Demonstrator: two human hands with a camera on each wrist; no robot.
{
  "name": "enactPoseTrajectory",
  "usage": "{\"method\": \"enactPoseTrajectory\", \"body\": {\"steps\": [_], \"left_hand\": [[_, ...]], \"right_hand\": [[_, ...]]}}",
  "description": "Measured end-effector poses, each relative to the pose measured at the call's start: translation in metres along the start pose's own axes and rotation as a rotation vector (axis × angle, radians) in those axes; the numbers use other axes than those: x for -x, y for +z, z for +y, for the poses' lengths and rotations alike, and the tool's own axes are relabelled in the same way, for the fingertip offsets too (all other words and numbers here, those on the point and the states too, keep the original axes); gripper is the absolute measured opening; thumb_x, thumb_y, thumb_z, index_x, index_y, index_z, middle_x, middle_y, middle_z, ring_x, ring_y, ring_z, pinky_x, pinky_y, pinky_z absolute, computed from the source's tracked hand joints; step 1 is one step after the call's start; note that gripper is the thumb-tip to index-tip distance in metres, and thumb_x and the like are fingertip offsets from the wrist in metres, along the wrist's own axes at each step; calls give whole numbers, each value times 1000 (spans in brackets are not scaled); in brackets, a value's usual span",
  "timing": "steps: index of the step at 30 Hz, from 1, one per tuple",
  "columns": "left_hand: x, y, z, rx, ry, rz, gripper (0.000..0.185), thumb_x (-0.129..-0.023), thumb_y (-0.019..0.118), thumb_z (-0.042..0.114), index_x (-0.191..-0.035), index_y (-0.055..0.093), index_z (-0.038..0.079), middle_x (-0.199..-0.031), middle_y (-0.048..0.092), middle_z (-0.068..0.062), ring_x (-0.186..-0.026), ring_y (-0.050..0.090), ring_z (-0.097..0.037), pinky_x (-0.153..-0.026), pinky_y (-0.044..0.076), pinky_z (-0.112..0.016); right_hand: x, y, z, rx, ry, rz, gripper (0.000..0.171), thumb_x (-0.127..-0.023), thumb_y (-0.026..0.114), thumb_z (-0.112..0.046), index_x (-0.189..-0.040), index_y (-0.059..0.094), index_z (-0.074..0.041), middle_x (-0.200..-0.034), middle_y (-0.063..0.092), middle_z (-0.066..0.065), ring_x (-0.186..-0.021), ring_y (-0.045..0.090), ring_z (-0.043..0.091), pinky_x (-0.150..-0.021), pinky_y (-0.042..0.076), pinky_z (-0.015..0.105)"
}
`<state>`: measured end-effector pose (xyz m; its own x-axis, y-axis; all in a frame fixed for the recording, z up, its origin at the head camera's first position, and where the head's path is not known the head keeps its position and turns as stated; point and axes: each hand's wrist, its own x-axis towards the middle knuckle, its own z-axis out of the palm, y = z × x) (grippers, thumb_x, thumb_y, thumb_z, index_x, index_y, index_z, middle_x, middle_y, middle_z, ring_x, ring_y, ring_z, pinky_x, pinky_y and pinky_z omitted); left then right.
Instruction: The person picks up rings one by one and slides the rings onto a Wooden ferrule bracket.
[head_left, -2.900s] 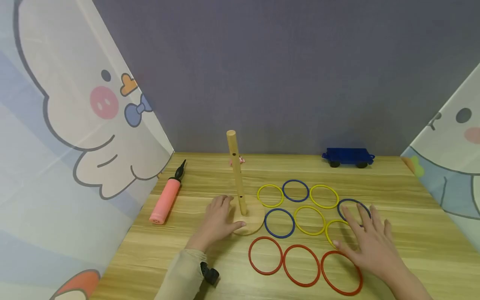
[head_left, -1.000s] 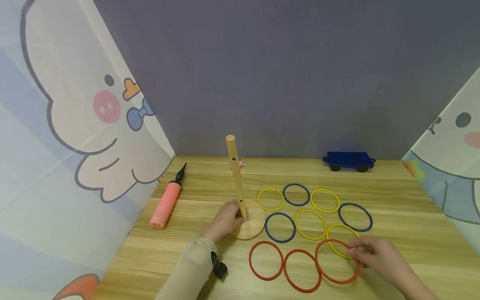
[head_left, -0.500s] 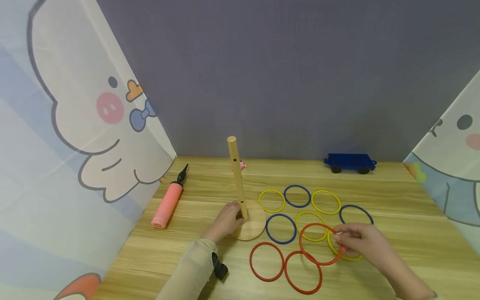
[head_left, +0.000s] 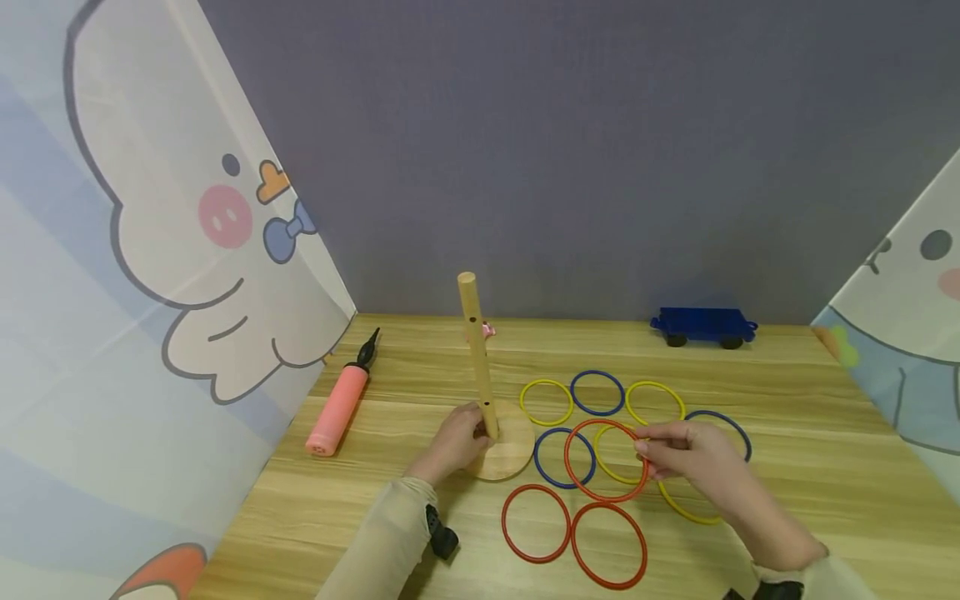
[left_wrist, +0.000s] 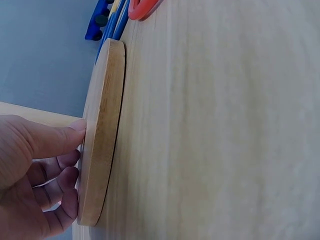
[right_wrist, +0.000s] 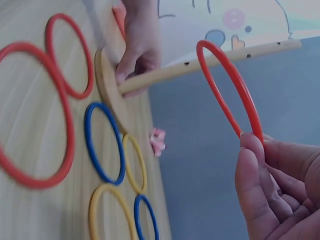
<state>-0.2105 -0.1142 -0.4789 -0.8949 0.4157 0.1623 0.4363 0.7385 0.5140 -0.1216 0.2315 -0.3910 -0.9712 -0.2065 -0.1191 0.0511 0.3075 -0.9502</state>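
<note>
A pale wooden stand (head_left: pixel 480 358) with an upright peg on a round base (head_left: pixel 516 446) stands left of centre. My left hand (head_left: pixel 454 437) is at the foot of the peg, its fingers curled there. In the left wrist view the thumb and fingertips meet the top of the base. A red ring (right_wrist: pixel 245 95) is pinched between the thumb and fingers of my right hand (head_left: pixel 701 458), raised and tilted, to the right of the stand. In the head view it overlaps a blue ring (head_left: pixel 537 462) and a yellow ring (head_left: pixel 597 462) on the table.
Two red rings (head_left: pixel 504 523) lie in front; several blue and yellow rings (head_left: pixel 546 381) lie right of the stand. A pink hand pump (head_left: pixel 337 410) lies at left. A blue toy wagon (head_left: pixel 703 325) and a small pink object (head_left: pixel 488 330) sit near the back wall.
My right hand has gone from spread over the rings to pinching a red ring, lifting it and carrying it left. My left hand's fingers have closed in at the peg's foot.
</note>
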Motion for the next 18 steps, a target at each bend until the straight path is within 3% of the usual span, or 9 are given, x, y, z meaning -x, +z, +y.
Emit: {"method": "enactPoseTrajectory", "body": {"steps": [12, 18], "left_hand": [[0, -1, -1, 53, -34, -5, 12, -79, 80, 7, -84, 70, 8, -86, 57, 2, -82, 52, -14, -73, 45, -30], [0, -1, -2, 60, -54, -7, 13, -79, 81, 9, -84, 70, 8, -87, 58, 3, -83, 52, -14, -74, 46, -30]], "right_hand": [[-16, 21, -39, -89, -33, 16, 40, -91, 70, -17, -118, 64, 11, -92, 70, 15, -74, 69, 22, -70, 57, 35], [-22, 28, -55, -144, -54, 18, 36, -92, 70, -19, -115, 66, 8, -89, 71, 10, -75, 68, 19, -72, 56, 34]]}}
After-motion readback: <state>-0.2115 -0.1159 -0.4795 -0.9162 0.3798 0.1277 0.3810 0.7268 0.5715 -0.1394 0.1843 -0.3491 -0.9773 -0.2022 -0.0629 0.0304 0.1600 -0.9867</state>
